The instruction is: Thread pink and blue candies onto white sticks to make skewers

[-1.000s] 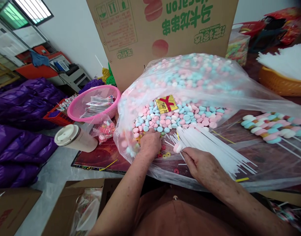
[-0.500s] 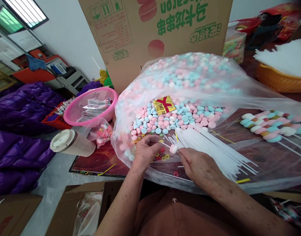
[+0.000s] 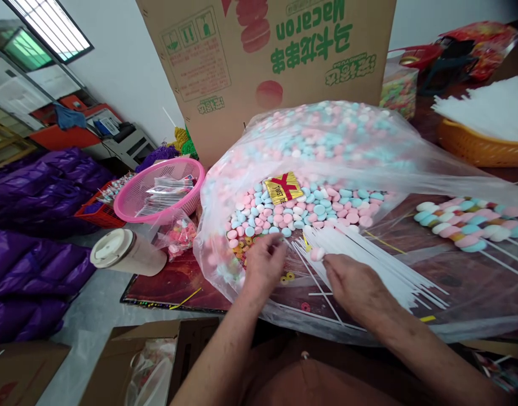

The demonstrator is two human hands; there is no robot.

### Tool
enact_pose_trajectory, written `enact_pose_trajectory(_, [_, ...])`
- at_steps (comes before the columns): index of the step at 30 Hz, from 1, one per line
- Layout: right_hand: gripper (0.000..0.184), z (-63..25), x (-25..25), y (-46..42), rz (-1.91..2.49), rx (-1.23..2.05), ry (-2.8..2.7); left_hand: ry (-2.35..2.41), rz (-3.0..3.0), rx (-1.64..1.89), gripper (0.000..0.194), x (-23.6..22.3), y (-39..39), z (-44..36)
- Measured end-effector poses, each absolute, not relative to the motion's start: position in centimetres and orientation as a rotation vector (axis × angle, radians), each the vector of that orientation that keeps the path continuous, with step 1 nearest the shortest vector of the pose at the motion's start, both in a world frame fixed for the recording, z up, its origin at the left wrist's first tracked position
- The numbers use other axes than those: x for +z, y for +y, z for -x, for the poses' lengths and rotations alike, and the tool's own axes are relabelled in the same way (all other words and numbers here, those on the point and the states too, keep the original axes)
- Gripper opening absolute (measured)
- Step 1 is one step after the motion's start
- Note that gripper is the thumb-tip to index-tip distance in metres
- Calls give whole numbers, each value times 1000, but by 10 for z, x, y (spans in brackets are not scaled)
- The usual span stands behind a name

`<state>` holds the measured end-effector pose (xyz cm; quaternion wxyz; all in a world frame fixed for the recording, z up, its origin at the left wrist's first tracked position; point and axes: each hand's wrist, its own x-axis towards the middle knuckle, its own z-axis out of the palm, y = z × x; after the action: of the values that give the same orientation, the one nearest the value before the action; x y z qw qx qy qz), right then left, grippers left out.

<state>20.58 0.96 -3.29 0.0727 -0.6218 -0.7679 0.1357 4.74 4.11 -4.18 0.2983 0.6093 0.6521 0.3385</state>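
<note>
My right hand (image 3: 360, 285) pinches a short candy skewer, with pink-and-white candies (image 3: 317, 254) showing just past the fingertips. Its stick is mostly hidden. To the left, my left hand (image 3: 264, 262) has thumb and fingers drawn together over the edge of the candy pile; blur hides anything between them. Small ring candies (image 3: 287, 277) lie beside and below that hand. Behind it spread pink, blue and white oval candies (image 3: 320, 208), with a gold twist-tie packet (image 3: 283, 188) on top. White sticks (image 3: 381, 265) fan out beside my right hand.
Candy skewers (image 3: 470, 228) lie at the right on clear plastic. A large clear bag of candies (image 3: 309, 132) stands before a cardboard box (image 3: 233, 96). A pink basket (image 3: 125, 211) and a lidded cup (image 3: 132, 254) are left. An orange basket (image 3: 474, 144) holds sticks.
My hands have come apart: the right moved slightly right with the candies, and the left has left the stick's end. Sticks now show crossed between them.
</note>
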Motion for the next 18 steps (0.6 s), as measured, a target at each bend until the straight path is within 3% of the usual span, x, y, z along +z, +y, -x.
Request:
enact_pose_trajectory(3, [22,-216,-34,12,1806,436,-2225,1902,-1854,567,17,-38,72,-40])
enact_pose_trajectory(7, [24,-216,-34,6,1777,446,-2219,1901,-1837,505,11,-39,81,-40])
enact_pose_trajectory(10, [23,-214,-34,4,1789,453,-2244,1762,-1586,662,17,-35,63,-33])
enact_pose_trajectory(14, [22,-210,-31,4,1712,457,-2261,1199,-848,988,27,-30,36,-19])
enact_pose_trajectory(18, [21,-205,-25,2,1652,370,-2348,1073,-741,1059,27,-29,25,-13])
